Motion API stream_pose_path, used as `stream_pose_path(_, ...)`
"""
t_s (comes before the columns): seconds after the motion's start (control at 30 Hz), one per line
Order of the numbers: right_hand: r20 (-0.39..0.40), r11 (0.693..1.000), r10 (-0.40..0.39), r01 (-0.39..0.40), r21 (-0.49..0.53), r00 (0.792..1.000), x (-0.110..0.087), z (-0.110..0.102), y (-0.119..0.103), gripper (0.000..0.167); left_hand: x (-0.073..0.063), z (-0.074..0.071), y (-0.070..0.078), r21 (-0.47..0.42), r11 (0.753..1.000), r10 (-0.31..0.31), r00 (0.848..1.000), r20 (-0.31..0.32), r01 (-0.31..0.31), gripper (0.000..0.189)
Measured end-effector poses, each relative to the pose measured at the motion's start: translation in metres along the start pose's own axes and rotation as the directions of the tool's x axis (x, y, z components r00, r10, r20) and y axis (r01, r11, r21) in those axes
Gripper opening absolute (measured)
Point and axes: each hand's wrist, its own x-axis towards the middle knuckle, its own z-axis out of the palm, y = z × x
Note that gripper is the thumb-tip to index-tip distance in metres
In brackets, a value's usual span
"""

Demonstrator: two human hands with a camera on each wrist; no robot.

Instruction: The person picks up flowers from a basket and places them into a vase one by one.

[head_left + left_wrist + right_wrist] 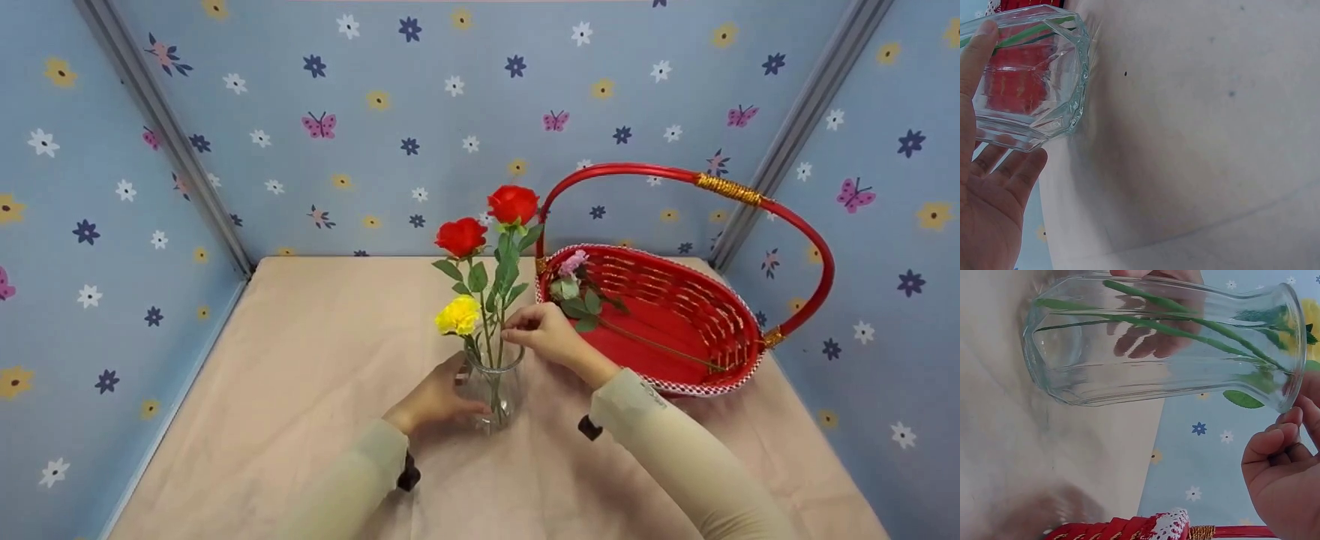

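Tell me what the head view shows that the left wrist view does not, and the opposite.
Only the head view shows two round red roses, a ruffled yellow flower, a ruffled pink flower, an arched red basket handle and the right-hand grip.
Only the left wrist view shows the palm of the left-hand grip and dark specks on the beige cloth.
Both share this cloth, that grip on the clear glass vase, green stems and the red woven basket.
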Motion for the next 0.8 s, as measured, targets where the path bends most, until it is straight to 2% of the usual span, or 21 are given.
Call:
stream_pose_path(0.27,-0.051,0.995,0.102,-0.101,0.021,0.993,-0.006,-0.003,0.002,0.011,-0.001,0.001,0.002,-0.045,0.998,-0.053,0.999,0.011,0.053,0.105)
stream_pose_path(0.53,-0.08,0.993,0.107,-0.103,0.052,0.991,-0.011,-0.013,0.007,0.013,0.0,0.002,0.002,0.007,1.0,-0.014,1.0,-0.009,0.015,0.104)
stream_pose_path(0.8,-0.111,0.988,0.135,-0.125,0.095,0.985,-0.017,-0.025,0.013,0.013,0.001,0.002,0.003,0.019,1.0,-0.008,1.0,-0.017,0.008,0.103)
